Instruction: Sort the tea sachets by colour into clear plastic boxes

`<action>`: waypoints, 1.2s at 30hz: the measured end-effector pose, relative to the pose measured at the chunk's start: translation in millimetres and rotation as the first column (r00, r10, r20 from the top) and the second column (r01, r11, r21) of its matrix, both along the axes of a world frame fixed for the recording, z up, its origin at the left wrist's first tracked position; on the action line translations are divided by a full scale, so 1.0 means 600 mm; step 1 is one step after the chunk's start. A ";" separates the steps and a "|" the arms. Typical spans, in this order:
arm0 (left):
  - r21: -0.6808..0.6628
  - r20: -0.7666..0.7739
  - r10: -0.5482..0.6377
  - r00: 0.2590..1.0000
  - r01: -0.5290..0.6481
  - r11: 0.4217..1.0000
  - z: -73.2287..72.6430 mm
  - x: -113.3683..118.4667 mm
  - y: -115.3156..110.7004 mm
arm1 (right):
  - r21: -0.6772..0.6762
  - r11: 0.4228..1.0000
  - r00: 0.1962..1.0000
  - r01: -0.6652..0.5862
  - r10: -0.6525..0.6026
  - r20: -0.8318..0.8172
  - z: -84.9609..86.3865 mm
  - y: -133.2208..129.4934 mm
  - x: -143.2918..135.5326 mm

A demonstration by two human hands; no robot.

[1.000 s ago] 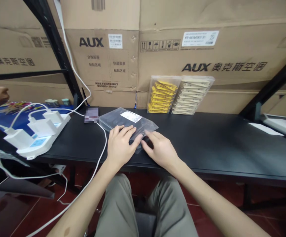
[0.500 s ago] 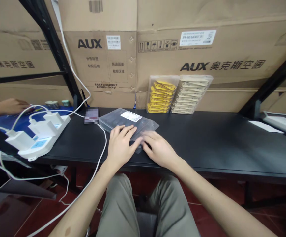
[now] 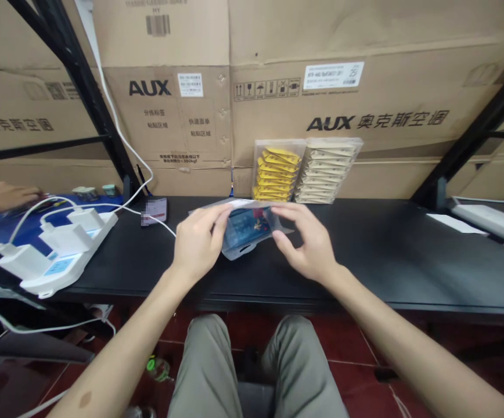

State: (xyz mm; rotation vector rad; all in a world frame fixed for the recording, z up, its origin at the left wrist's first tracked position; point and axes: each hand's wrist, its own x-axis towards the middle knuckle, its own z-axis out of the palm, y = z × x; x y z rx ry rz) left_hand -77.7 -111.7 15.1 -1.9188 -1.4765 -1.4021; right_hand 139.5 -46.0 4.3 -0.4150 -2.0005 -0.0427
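Observation:
A clear plastic packaging box (image 3: 247,229) with a blue printed face and a hang tab is tilted up over the black table. Its left part is covered by my left hand (image 3: 200,238), whose thumb and fingers are closed on it. At the other end, my right hand (image 3: 306,241) grips the box's right edge, thumb below and fingers above. A white label on the box shows only as a thin strip behind the fingers.
Behind stand a clear box of yellow packets (image 3: 278,174) and one of cream packets (image 3: 328,171), against cardboard (image 3: 269,122). Leftward are a phone-like object (image 3: 158,210), a white power strip (image 3: 71,255) with cables, and another person's hand (image 3: 10,197).
The plastic box has been tipped up from lying flat, so its blue printed face and hang tab now show. Both hands have moved apart, to its two ends.

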 end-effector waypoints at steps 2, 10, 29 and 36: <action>-0.031 0.094 -0.056 0.994 0.059 0.998 0.043 0.002 0.006 | 0.062 0.998 1.000 0.029 -0.028 -0.014 0.042 0.004 0.011; -0.242 0.396 -0.252 0.883 0.365 0.899 0.167 -0.014 0.061 | 0.067 0.995 0.995 0.079 -0.082 0.059 0.162 0.058 0.011; -0.021 0.203 -0.321 0.925 0.332 0.943 0.114 -0.041 0.113 | 0.174 0.967 0.982 0.185 -0.190 0.017 0.148 0.146 -0.047; 0.093 -0.070 -0.056 0.996 0.063 0.994 0.118 -0.033 0.103 | 0.122 0.990 0.973 0.074 -0.098 0.208 0.156 0.149 -0.036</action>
